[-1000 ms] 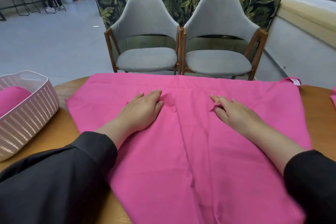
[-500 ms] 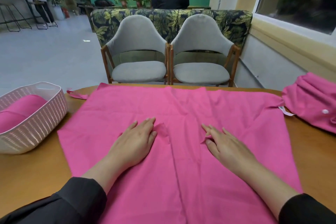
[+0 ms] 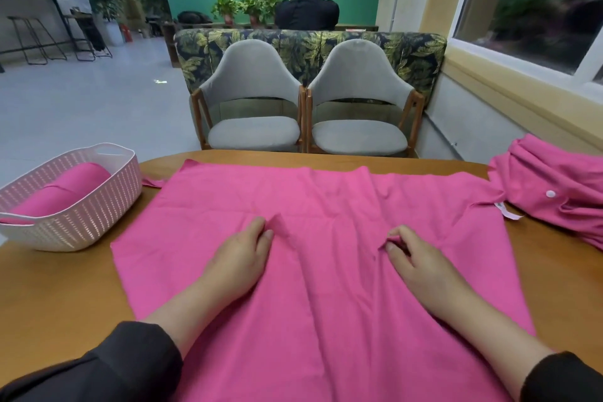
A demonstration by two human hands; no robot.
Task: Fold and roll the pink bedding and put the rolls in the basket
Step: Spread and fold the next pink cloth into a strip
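Left hand (image 3: 239,258) and right hand (image 3: 421,263) each pinch a small tuck of the pink sheet (image 3: 326,287).
An uneven lift would likely skew the fold.

So the sheet (image 3: 326,271) is spread out over the middle of the table (image 3: 58,287), with both hands on it, left hand (image 3: 239,256) and right hand (image 3: 421,266) side by side. The basket (image 3: 81,215) sits at the left edge with a roll (image 3: 65,188) inside. A heap of bedding (image 3: 561,196) is off to the right. Two chairs (image 3: 306,108) stand behind the table, and a sofa (image 3: 310,49) behind those.
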